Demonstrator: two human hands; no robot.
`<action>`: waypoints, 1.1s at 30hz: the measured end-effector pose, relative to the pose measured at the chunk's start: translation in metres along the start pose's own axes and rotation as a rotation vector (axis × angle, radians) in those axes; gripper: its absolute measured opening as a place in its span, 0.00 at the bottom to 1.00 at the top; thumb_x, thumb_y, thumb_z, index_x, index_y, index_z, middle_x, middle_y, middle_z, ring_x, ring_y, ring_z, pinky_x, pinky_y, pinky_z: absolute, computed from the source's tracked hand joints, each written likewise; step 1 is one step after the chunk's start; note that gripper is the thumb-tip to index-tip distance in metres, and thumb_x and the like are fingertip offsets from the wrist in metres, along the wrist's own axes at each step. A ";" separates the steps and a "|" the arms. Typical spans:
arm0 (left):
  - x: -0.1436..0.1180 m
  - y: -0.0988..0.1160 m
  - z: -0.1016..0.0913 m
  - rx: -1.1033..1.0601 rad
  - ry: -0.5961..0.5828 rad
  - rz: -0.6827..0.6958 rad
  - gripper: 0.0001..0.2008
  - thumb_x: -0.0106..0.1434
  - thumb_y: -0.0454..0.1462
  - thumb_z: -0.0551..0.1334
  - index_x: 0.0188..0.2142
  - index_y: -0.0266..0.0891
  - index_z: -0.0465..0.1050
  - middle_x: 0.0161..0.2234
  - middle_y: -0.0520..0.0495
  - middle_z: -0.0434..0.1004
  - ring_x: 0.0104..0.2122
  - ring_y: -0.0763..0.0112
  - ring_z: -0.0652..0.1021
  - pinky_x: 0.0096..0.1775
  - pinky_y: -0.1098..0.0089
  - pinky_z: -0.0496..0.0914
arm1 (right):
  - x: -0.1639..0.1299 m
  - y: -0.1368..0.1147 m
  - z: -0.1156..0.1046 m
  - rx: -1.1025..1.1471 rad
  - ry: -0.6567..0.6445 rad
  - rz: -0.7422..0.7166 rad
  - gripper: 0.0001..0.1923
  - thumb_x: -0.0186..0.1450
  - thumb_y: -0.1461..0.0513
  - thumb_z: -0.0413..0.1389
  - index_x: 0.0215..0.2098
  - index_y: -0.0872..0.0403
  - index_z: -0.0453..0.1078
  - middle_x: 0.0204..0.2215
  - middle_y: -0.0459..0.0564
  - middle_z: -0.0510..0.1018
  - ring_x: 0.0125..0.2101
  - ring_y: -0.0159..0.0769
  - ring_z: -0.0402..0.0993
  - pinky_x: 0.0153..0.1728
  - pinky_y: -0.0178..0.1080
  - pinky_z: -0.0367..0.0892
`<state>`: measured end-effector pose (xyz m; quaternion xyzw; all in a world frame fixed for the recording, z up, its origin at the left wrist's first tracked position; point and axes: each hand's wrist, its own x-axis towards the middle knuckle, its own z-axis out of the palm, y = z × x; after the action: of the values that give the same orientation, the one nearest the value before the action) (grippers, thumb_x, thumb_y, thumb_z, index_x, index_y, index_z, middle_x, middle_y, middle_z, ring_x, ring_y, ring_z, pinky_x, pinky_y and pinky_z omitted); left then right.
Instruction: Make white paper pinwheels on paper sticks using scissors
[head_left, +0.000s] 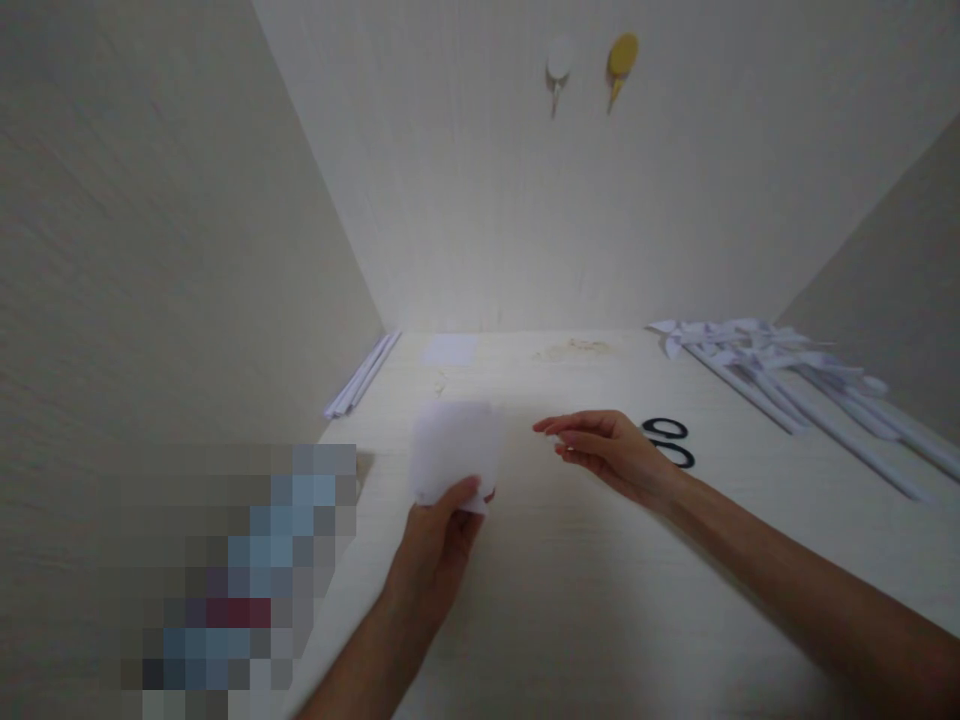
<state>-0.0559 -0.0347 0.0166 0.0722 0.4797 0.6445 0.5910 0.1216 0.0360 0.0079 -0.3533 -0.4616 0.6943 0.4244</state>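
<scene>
My left hand (448, 515) grips a squarish piece of white paper (456, 450) by its lower edge, thumb on top and fingers underneath, over the middle of the table. To its right, my right hand (600, 445) is pinched around a small whitish bit (553, 440), too small to make out. The two hands are apart. Just beyond my right wrist lie the black handle loops of a pair of scissors (667, 428); their blades are hidden.
Several rolled paper sticks with pointed paper ends (780, 375) lie at the right. Thin paper rolls (364, 375) and a flat paper square (450, 348) sit at the back left of the table (570, 600). Two hooks, white (559, 60) and yellow (622, 55), hang on the wall.
</scene>
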 end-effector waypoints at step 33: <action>0.024 -0.060 0.047 0.368 -0.018 0.187 0.10 0.41 0.32 0.66 0.25 0.31 0.71 0.23 0.49 0.74 0.21 0.73 0.74 0.24 0.73 0.71 | -0.052 0.045 -0.010 -0.707 0.421 -0.439 0.03 0.54 0.62 0.58 0.27 0.52 0.74 0.22 0.47 0.78 0.22 0.32 0.74 0.26 0.34 0.71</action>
<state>0.0099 0.0011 -0.0122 0.2289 0.5754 0.5972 0.5097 0.1392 -0.0177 -0.0330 -0.5033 -0.6375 0.3014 0.4994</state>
